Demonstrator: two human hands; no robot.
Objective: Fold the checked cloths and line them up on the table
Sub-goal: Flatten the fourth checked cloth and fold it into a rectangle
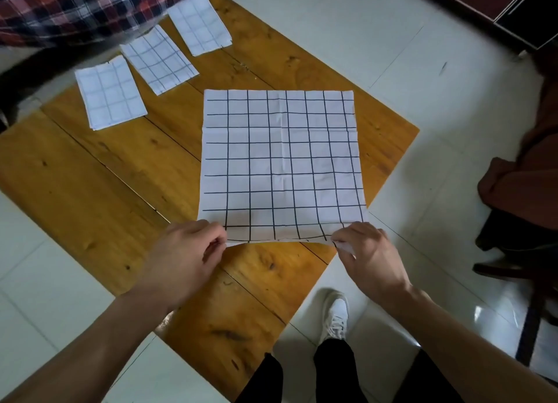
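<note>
A pale tiled floor (392,55) surrounds a low wooden table (90,191), which is seen cornerwise from above. Nearest the camera, black trouser legs and a white shoe (334,318) are seen on the tiles beside the table's near corner. Just beyond, the left hand (181,257) is closed in a pinch on the near left corner of the open checked cloth (280,164), and the right hand (373,260) is closed in the same way on the near right corner, with a little fabric bunched under its fingers. The near edge is lifted slightly between the two hands, while the rest of the cloth is spread flat on the table, white with a dark grid and marked by faint fold creases. Further off, towards the table's far left side, three folded checked cloths are laid apart in a slanting line: the nearest folded cloth (110,93), the middle folded cloth (158,60) and the farthest folded cloth (199,23). Beyond them, at the upper left, a red, white and dark plaid fabric (75,7) is seen. A brown draped cloth (528,176) is seen at the right edge.
</note>
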